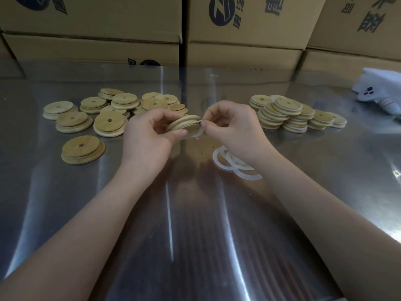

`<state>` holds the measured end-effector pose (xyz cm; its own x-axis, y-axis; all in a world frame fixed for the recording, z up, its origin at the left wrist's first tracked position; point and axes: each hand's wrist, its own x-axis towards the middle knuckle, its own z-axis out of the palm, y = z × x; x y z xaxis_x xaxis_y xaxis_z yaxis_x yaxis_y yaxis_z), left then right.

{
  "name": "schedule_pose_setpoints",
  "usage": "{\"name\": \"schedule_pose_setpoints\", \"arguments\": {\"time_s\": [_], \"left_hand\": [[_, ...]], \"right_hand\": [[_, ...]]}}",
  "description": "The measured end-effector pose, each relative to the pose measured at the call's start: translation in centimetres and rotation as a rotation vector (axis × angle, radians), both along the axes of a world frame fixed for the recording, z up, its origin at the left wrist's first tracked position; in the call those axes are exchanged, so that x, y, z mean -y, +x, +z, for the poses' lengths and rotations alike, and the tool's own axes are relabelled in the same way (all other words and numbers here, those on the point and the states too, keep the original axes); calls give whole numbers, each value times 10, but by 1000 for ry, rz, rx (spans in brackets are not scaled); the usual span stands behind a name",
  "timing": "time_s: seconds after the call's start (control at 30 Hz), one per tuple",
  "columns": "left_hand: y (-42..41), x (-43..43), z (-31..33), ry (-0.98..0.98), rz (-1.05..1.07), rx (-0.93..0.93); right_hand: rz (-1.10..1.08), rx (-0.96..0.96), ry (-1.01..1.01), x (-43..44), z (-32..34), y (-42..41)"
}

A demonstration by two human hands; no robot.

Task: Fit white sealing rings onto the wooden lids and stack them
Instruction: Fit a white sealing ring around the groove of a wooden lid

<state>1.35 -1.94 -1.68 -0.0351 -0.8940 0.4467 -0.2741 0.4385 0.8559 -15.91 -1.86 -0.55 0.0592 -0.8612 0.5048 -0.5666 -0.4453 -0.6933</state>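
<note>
My left hand (149, 135) grips a round wooden lid (184, 123) on edge above the middle of the metal table (195, 224). My right hand (232, 124) pinches a white sealing ring (198, 132) against the lid's rim; part of the ring hangs loose below it. Several loose white rings (233, 165) lie on the table under my right wrist. Bare wooden lids (108, 111) with centre holes are scattered at the left. Lids fitted with white rings (288, 114) sit in overlapping stacks at the right.
Cardboard boxes (238, 29) with dark print form a wall along the table's far edge. A white crumpled cloth or glove (377, 90) lies at the far right. One single lid (83, 149) sits nearer me on the left.
</note>
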Motion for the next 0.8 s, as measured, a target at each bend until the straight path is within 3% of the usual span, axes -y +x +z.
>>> {"name": "schedule_pose_setpoints", "arguments": {"time_s": [0.33, 0.53, 0.63, 0.8], "left_hand": [[0, -2, -2, 10, -59, -42], [-4, -7, -1, 68, -103, -13], [-7, -8, -2, 126, -120, -96], [-5, -6, -2, 251, -125, -300]], "right_hand": [[69, -160, -17, -2, 8, -8], [68, -221, -192, -4, 5, -2], [80, -265, -282, -5, 2, 3], [50, -231, -267, -4, 1, 1]]}}
